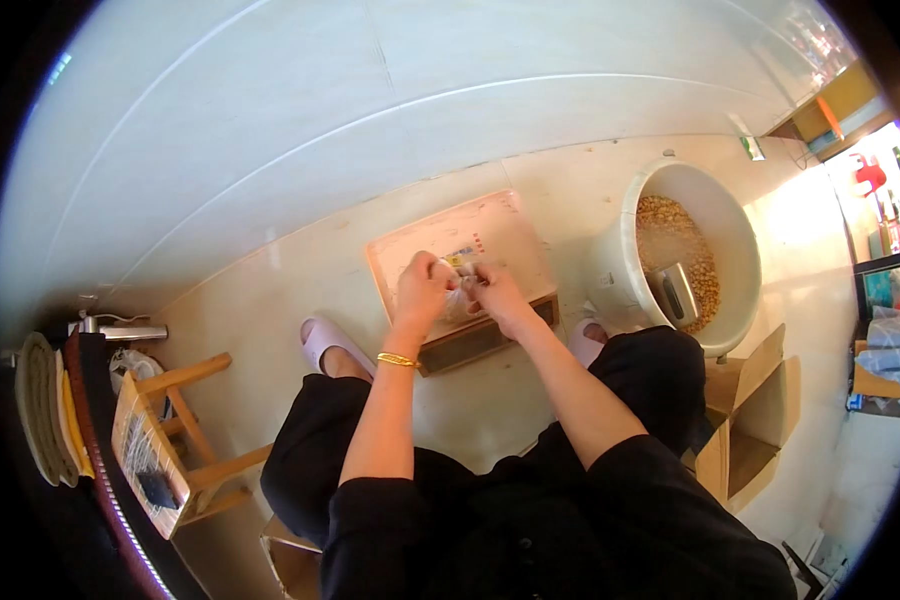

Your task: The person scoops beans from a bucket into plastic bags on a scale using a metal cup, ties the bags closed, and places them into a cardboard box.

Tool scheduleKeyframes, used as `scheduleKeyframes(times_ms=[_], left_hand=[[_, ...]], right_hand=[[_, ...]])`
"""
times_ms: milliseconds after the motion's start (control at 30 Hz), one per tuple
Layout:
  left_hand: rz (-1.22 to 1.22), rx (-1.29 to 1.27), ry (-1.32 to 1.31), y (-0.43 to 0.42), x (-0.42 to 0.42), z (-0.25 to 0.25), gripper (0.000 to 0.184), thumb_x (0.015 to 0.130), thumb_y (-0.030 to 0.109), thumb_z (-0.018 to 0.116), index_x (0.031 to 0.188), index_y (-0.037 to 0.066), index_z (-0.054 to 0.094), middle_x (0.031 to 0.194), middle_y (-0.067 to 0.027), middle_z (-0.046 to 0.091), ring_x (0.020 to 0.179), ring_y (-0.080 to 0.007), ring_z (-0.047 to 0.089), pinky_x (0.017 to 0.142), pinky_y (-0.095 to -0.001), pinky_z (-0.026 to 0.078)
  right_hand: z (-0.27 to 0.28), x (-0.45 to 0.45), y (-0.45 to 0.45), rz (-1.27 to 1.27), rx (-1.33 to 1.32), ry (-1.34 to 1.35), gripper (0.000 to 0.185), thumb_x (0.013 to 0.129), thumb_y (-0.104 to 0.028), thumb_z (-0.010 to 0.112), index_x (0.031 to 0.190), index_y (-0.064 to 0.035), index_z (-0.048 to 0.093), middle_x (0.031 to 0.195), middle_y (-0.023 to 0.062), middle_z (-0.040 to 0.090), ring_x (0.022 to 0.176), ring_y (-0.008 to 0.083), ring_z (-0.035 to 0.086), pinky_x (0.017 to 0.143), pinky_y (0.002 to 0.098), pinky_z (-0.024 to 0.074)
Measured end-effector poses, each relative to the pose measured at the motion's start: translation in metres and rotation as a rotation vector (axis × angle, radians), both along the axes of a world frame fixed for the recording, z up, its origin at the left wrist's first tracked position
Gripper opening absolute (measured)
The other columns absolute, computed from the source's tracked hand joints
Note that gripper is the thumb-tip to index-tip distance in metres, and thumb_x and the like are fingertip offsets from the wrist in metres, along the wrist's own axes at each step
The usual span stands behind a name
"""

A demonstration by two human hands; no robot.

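My left hand point(423, 288) and my right hand point(497, 297) meet over a shallow pale pink tray point(395, 262). Both have their fingers closed on a small clear plastic bag point(456, 303) between them; its contents are too small to make out. A yellow and blue printed label point(458, 258) shows just beyond my fingertips, and I cannot tell whether it belongs to the bag. Under the tray's near edge is a brown wooden support point(470, 347). A gold bracelet circles my left wrist.
To the right stands a large white bucket point(732, 262) of golden-brown kernels point(670, 230), with a metal scoop point(678, 293) in it. An open cardboard box point(755, 430) is beside my right knee. A wooden stool point(198, 375) lies at left. A white wall point(320, 110) rises ahead.
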State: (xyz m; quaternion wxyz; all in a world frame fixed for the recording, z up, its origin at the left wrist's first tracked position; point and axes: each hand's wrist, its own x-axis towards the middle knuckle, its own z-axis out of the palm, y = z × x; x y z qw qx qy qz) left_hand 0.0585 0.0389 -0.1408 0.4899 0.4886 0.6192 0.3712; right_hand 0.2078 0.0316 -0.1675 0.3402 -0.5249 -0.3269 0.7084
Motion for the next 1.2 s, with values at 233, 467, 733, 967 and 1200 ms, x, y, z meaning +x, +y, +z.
scheduleKeyframes(times_ms=[233,467,733,967,1200], left_hand=[[-0.1,0.018,-0.059,-0.006,0.02,0.007,0.014,0.091,0.008,0.043,0.097,0.001,0.054,0.089,-0.0073,0.062,0.068,-0.0131,0.059,0.061,-0.0282,0.049],[-0.322,0.106,0.23,-0.014,0.01,-0.036,0.027,0.082,-0.002,0.047,0.103,0.003,0.063,0.097,-0.019,0.064,0.083,-0.0303,0.063,0.074,-0.0384,0.051],[-0.062,0.084,0.366,-0.018,0.001,-0.043,0.023,0.082,0.002,0.054,0.102,0.004,0.065,0.084,-0.0136,0.063,0.074,-0.0233,0.063,0.069,-0.0336,0.051],[-0.219,0.078,0.28,-0.029,0.01,-0.035,0.023,0.081,0.015,0.065,0.103,0.006,0.066,0.093,-0.0141,0.061,0.087,-0.0245,0.062,0.072,-0.036,0.05],[-0.186,0.119,0.369,-0.027,0.013,-0.052,0.023,0.08,0.018,0.069,0.097,0.002,0.067,0.087,-0.0171,0.065,0.08,-0.0274,0.064,0.072,-0.0366,0.05]], right_hand=[[-0.019,-0.011,-0.009,0.18,0.377,-0.594,0.014,0.083,-0.006,0.056,0.094,-0.0011,0.062,0.088,0.0205,0.063,0.085,0.0353,0.062,0.074,0.0403,0.0479],[-0.025,0.006,-0.006,0.276,0.464,-0.509,0.015,0.086,-0.012,0.056,0.089,-0.0015,0.066,0.089,0.019,0.063,0.083,0.0325,0.062,0.075,0.0378,0.0479],[-0.007,0.008,-0.004,0.177,0.388,-0.418,0.016,0.088,-0.012,0.056,0.092,-0.0013,0.067,0.081,0.0157,0.064,0.078,0.0248,0.063,0.073,0.0346,0.0478],[-0.036,0.007,0.0,0.093,0.262,-0.342,0.022,0.093,-0.021,0.056,0.087,-0.0009,0.063,0.077,0.0064,0.063,0.068,0.0109,0.054,0.059,0.0254,0.0456],[-0.017,0.004,0.001,0.036,0.154,-0.355,0.011,0.091,-0.013,0.056,0.095,-0.0029,0.056,0.076,0.0038,0.058,0.067,0.0112,0.054,0.057,0.0263,0.0468]])
